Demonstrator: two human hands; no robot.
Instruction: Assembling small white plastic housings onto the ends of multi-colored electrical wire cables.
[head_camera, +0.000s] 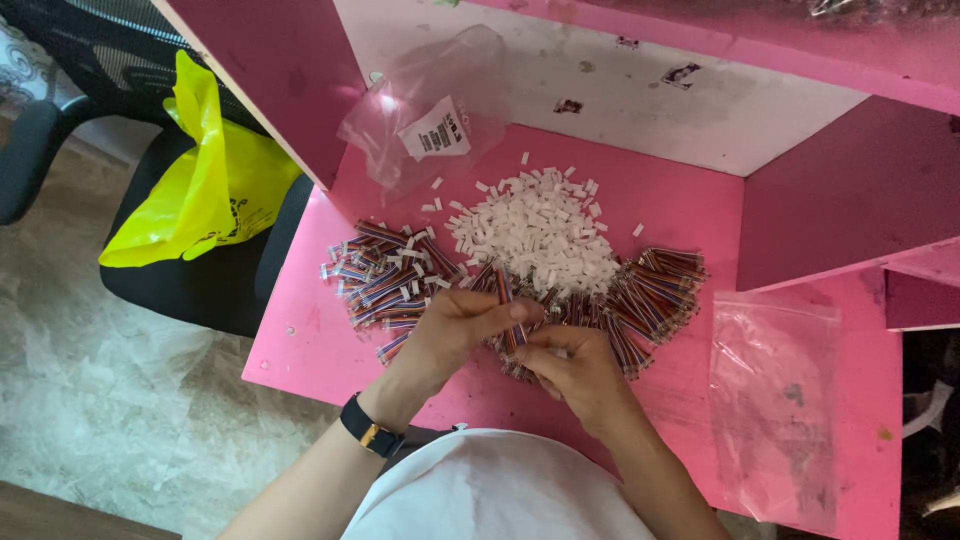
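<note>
At the far left we note a black chair (190, 270) carrying a yellow bag (205, 185), standing just beside the pink table (320, 340). On the table's left portion lies a spread of short striped wire pieces (385, 275), some with white tips. Above them, against the back panel, rests a clear plastic bag (430, 110) with a white label.

Our left hand (462, 325), a dark watch (370, 432) on its wrist, is closed in a pinch on a single wire piece (505, 300). That piece stands nearly upright in the view, its long axis running away from us toward the heap of small white connectors (540, 235), which sits directly beyond both hands. Our right hand (575, 365) is curled shut just beside the left, fingertips touching at the wire's lower end; we cannot tell whether it holds a connector.

The left hand is nearer the upper end of the wire; the right is nearer the lower.

Further right lies a second pile of wires (655, 290), then an empty clear bag (775, 400) flat on the table.
</note>
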